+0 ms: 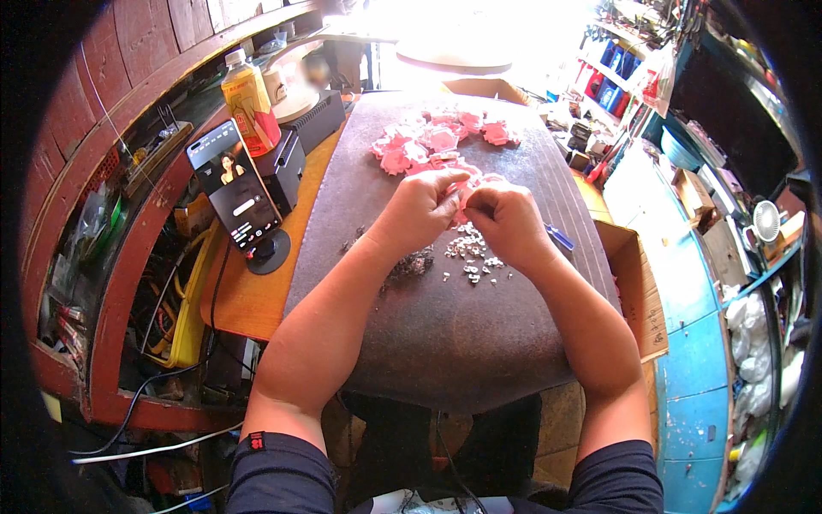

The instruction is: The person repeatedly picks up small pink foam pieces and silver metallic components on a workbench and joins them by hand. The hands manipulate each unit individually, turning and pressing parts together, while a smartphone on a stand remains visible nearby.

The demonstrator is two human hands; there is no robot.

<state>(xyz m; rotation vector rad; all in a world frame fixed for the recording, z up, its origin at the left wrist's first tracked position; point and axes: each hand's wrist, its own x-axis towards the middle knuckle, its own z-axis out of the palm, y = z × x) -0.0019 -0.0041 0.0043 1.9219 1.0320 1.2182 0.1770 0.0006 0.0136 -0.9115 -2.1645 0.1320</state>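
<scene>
My left hand (421, 204) and my right hand (511, 224) meet over the dark mat (462, 351), fingers pinched together. Between them is a pink plastic piece (462, 199), partly covered by my fingers; both hands seem to grip it. Any smaller part in my right fingertips is hidden. Just beyond lies a pile of pink flower-shaped pieces (402, 154). Below my hands, small silvery parts (471, 248) are scattered on the mat. A clump of dark, fine parts (413, 265) sits beside my left forearm. Close to my right wrist lies a blue-handled tool (561, 237).
A phone (235, 188) on a round stand and a drink bottle (250, 103) occupy the left side. A cardboard box (634, 283) stands open beyond the table's right edge. Farther right are a blue counter (689, 343) and a small fan (765, 221).
</scene>
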